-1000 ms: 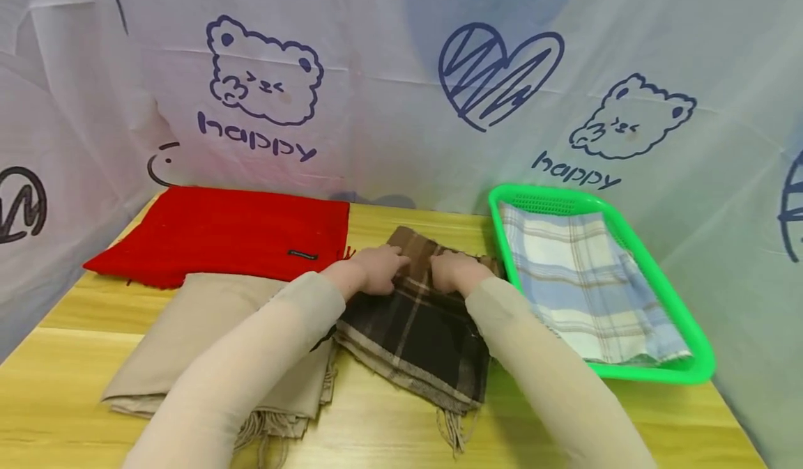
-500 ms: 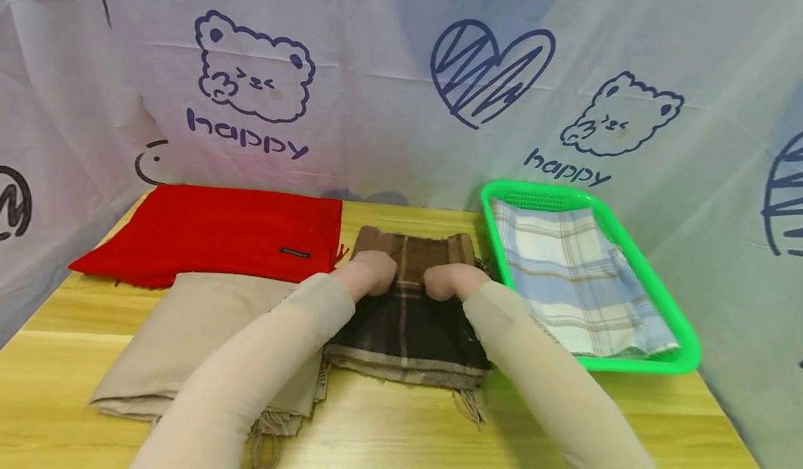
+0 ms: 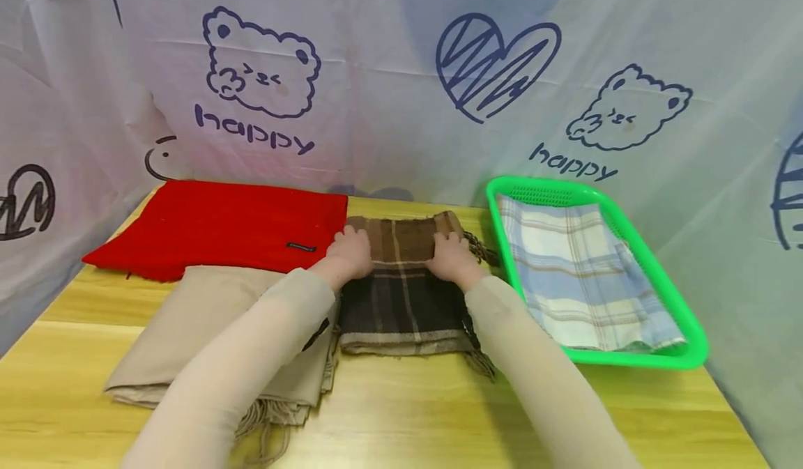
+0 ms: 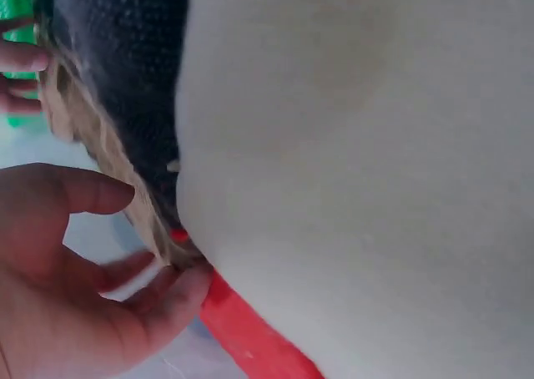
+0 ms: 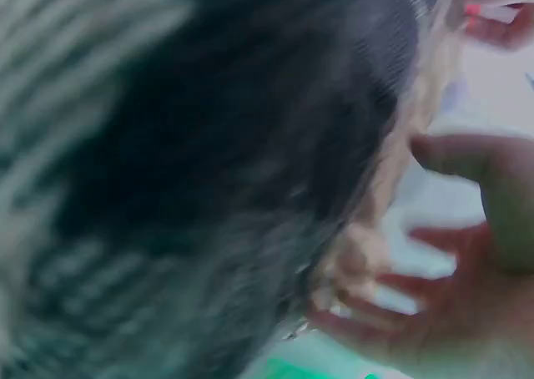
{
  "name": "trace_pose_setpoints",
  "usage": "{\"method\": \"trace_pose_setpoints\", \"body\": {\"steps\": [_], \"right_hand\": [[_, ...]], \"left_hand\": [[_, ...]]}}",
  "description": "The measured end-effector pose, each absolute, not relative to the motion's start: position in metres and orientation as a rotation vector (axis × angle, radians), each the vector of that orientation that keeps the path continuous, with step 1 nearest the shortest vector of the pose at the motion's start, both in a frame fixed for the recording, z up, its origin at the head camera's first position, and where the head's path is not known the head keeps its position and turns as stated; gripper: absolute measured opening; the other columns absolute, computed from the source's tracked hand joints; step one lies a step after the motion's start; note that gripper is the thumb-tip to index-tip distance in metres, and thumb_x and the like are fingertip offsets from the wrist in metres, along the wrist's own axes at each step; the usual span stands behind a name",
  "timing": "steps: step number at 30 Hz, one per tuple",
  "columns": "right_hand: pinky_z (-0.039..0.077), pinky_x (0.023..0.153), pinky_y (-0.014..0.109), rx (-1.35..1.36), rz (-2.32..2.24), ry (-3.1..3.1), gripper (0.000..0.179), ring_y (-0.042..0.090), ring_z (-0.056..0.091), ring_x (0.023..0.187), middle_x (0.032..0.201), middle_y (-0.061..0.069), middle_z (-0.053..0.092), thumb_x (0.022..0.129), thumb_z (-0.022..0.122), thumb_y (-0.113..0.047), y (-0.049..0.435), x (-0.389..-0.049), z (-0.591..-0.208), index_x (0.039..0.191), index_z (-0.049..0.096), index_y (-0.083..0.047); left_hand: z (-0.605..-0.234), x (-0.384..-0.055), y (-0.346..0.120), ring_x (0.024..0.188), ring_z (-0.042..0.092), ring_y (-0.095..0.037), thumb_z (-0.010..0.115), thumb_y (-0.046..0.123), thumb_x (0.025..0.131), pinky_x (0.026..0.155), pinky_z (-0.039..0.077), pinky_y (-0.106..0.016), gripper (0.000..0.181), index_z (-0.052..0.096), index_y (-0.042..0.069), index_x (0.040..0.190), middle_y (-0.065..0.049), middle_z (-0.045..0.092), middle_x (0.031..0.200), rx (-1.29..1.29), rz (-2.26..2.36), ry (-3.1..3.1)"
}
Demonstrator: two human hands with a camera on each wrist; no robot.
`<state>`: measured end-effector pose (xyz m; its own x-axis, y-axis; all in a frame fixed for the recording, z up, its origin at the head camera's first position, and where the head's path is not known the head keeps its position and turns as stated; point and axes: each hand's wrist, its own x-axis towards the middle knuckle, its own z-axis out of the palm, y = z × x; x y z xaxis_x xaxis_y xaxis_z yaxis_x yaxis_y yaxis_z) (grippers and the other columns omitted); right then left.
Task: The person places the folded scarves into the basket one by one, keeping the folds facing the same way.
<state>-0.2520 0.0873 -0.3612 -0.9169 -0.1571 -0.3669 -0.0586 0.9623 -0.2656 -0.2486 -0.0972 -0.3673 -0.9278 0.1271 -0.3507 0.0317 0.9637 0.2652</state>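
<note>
In the head view a folded brown and black plaid scarf (image 3: 404, 274) lies at the middle of the table, tassels showing at its right side. My left hand (image 3: 353, 251) touches its left side, and my right hand (image 3: 452, 256) rests on its right side, fingers spread. In the left wrist view the left hand (image 4: 92, 279) has its fingertips at the brown edge of the scarf (image 4: 125, 70), thumb apart from them. The right wrist view shows the right hand (image 5: 467, 279), blurred, fingers loosely extended along the scarf's edge.
A folded red scarf (image 3: 232, 225) lies at the back left, a folded beige scarf (image 3: 182, 336) in front of it, partly under my left arm. On the right stands a green basket (image 3: 668, 295) holding a blue and white plaid scarf (image 3: 583, 274). A printed curtain (image 3: 376, 86) hangs behind.
The plaid scarf has turned to lie straighter and its front edge has shifted back. Both hands have spread apart toward its sides, and their fingers have loosened from a curl.
</note>
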Motion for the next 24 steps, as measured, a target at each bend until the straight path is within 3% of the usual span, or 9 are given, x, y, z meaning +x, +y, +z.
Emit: {"method": "trace_pose_setpoints", "body": {"steps": [2,6,9,11,13,15,18,21,24], "right_hand": [[0.028,0.108,0.057,0.001,-0.434,2.754,0.073,0.048,0.013,0.138,0.150,0.030,0.013,0.095,0.052,-0.033,0.094,-0.258,-0.367,0.148,0.015,0.000],[0.027,0.108,0.057,0.168,-0.566,2.674,0.094,0.048,0.020,0.136,0.149,0.032,0.013,0.090,0.050,-0.053,0.119,-0.287,-0.405,0.147,0.003,0.005],[0.041,0.096,0.052,0.157,-0.686,2.607,0.098,0.042,0.042,0.124,0.142,0.031,0.032,0.085,0.050,-0.063,0.146,-0.328,-0.461,0.145,0.019,0.008],[0.046,0.087,0.050,0.137,-0.758,2.583,0.093,0.038,0.052,0.113,0.135,0.028,0.044,0.083,0.053,-0.063,0.162,-0.357,-0.499,0.139,0.034,0.008],[0.048,0.084,0.048,0.133,-0.822,2.567,0.079,0.035,0.055,0.109,0.131,0.025,0.050,0.086,0.054,-0.057,0.169,-0.370,-0.514,0.133,0.045,0.006],[0.048,0.085,0.048,0.146,-0.919,2.544,0.072,0.037,0.054,0.111,0.132,0.025,0.049,0.087,0.056,-0.052,0.171,-0.368,-0.511,0.131,0.048,0.005],[0.043,0.096,0.049,0.255,-1.119,2.395,0.065,0.037,0.044,0.123,0.144,0.021,0.037,0.091,0.054,-0.040,0.156,-0.336,-0.463,0.139,0.039,0.001],[0.043,0.094,0.043,0.351,-1.307,2.232,0.053,0.030,0.047,0.115,0.138,0.017,0.040,0.093,0.052,-0.028,0.133,-0.295,-0.405,0.136,0.040,0.001],[0.046,0.082,0.033,0.387,-1.382,2.127,0.034,0.020,0.053,0.091,0.113,0.009,0.053,0.094,0.047,-0.019,0.115,-0.270,-0.362,0.122,0.050,0.002]], "left_hand": [[-0.379,-0.261,-0.105,0.122,0.042,-0.040,0.051,0.022,0.091,0.095,0.045,-0.045,0.060,0.031,-0.011,0.138,-0.029,0.031,0.140,0.041,0.458,2.718],[-0.421,-0.296,-0.121,0.105,0.055,-0.029,0.045,0.029,0.092,0.080,0.049,-0.035,0.043,0.056,-0.007,0.114,-0.024,0.047,0.132,0.114,0.497,2.635],[-0.455,-0.322,-0.131,0.086,0.055,-0.025,0.042,0.030,0.092,0.065,0.045,-0.032,0.036,0.061,-0.001,0.098,-0.019,0.056,0.116,0.145,0.558,2.566],[-0.464,-0.330,-0.136,0.087,0.055,-0.028,0.042,0.027,0.092,0.066,0.048,-0.035,0.035,0.058,-0.002,0.104,-0.018,0.054,0.115,0.093,0.633,2.518],[-0.456,-0.322,-0.138,0.081,0.052,-0.027,0.039,0.022,0.090,0.061,0.048,-0.035,0.030,0.056,-0.001,0.099,-0.017,0.053,0.110,0.075,0.717,2.499],[-0.444,-0.314,-0.138,0.078,0.051,-0.026,0.038,0.019,0.088,0.060,0.047,-0.034,0.026,0.055,0.000,0.094,-0.016,0.053,0.107,0.066,0.757,2.496],[-0.421,-0.298,-0.135,0.072,0.045,-0.024,0.038,0.018,0.088,0.058,0.041,-0.033,0.020,0.051,0.002,0.084,-0.015,0.051,0.096,0.065,0.760,2.498],[-0.386,-0.275,-0.126,0.072,0.041,-0.024,0.036,0.011,0.090,0.061,0.037,-0.034,0.017,0.043,0.007,0.075,-0.011,0.044,0.085,0.019,0.722,2.503],[-0.367,-0.261,-0.122,0.068,0.038,-0.023,0.035,0.007,0.090,0.062,0.036,-0.033,0.022,0.039,0.008,0.068,-0.008,0.039,0.075,0.024,0.679,2.524]]}}
